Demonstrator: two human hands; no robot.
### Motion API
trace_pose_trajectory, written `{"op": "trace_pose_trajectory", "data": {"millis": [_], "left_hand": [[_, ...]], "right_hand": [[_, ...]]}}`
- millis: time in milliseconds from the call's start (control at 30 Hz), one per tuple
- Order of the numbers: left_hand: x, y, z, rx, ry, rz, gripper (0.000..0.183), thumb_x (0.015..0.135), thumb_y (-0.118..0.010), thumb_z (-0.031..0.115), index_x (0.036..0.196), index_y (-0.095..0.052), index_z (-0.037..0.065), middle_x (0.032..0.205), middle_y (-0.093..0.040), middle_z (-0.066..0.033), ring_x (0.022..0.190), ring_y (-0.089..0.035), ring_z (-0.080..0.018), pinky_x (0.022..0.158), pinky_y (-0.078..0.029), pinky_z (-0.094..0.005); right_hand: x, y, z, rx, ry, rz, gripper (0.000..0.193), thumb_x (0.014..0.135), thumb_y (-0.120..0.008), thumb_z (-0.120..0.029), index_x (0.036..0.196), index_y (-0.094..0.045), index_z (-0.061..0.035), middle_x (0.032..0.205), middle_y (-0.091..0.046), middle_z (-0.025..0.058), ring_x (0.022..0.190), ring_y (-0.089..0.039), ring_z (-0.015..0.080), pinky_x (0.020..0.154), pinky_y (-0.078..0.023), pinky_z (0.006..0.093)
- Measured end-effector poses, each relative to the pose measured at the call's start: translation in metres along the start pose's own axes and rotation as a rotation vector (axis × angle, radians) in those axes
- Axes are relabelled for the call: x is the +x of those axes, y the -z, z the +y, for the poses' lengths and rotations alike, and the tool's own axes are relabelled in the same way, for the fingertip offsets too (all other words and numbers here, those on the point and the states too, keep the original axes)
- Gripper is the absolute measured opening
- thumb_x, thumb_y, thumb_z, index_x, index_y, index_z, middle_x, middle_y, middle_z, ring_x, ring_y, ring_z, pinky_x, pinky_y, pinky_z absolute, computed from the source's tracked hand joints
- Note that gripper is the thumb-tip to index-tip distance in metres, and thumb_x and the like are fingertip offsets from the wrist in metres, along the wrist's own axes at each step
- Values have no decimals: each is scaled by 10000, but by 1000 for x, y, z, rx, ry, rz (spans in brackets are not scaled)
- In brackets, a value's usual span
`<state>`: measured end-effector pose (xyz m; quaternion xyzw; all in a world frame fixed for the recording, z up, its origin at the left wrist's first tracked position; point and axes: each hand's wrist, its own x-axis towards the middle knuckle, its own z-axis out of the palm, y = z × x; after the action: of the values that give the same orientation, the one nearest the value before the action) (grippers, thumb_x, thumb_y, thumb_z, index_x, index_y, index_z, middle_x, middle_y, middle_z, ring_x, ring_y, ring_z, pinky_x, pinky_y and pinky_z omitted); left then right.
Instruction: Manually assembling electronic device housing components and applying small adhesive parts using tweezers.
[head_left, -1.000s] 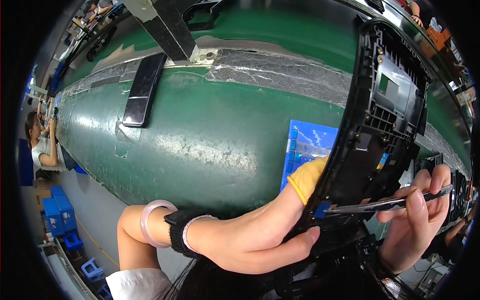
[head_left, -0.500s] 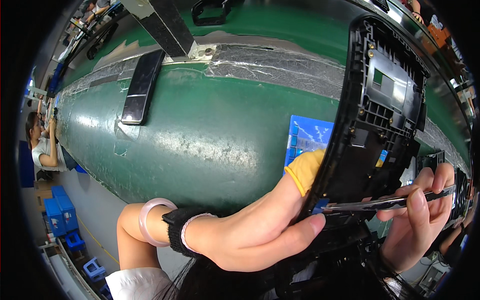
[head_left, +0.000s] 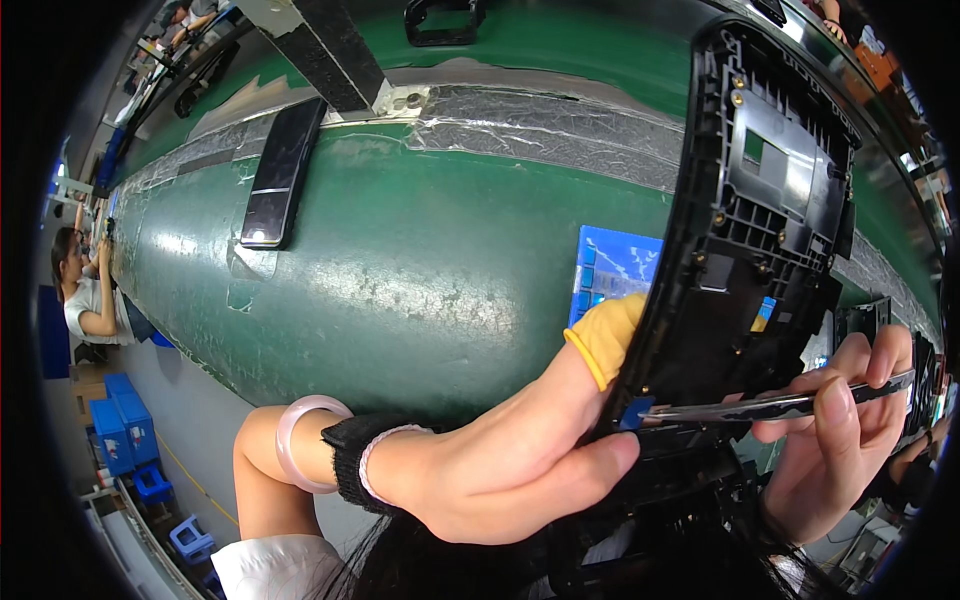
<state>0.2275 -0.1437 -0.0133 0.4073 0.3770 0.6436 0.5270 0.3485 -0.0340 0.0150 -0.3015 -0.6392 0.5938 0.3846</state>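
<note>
My left hand [head_left: 520, 455] grips a large black plastic housing [head_left: 690, 325] by its lower left edge, holding it tilted up. Yellow covering [head_left: 610, 335] sits on its fingers, which partly pass behind the housing. In my right hand [head_left: 845, 440] is a pair of slim metal tweezers [head_left: 745, 408], pinched between thumb and fingers. Their tips meet a small blue tab [head_left: 634, 412] at the housing's lower left corner, close to my left thumb. Brass inserts, ribs and a rectangular cutout show on the housing's inner face.
A black phone [head_left: 283, 180] lies on the green bench [head_left: 420, 260], near a metal post [head_left: 340, 70]. Behind the housing is a blue tray or mat [head_left: 615, 262]. A black frame [head_left: 440, 22] lies farther back. One person [head_left: 92, 295] sits far left; blue bins [head_left: 122, 425] stand on the floor.
The tweezer tips have shifted slightly right at the corner, and more of the blue tab shows. Both hands and the housing stay almost in place.
</note>
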Motion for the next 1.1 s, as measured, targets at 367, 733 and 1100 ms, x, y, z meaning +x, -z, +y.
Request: {"op": "trace_pose_trajectory", "data": {"millis": [367,733,1100], "left_hand": [[0,6,-4,-72,-58,-58,568,666,-255,-83,1172,-10,2,1174,-186,-169,1086,-234,-256,876,-192,-359],[4,12,8,233,282,112,362,755,-297,18,1099,-216,-56,1018,-398,-137,916,-414,-185,781,-319,-288],[18,16,13,620,375,-50,267,741,-302,11,995,-358,-53,856,-488,-109,782,-478,-151,696,-357,-243]], "right_hand": [[14,17,12,387,181,-251,204,775,-390,-114,946,-309,-39,803,-383,68,915,-396,177,790,-288,250],[8,7,21,124,94,24,483,612,-605,-172,975,-323,-22,701,-549,124,516,-443,81,634,-362,196],[10,27,17,-61,212,-173,386,672,-538,-78,991,-332,-11,774,-523,119,759,-485,151,689,-380,253]]}}
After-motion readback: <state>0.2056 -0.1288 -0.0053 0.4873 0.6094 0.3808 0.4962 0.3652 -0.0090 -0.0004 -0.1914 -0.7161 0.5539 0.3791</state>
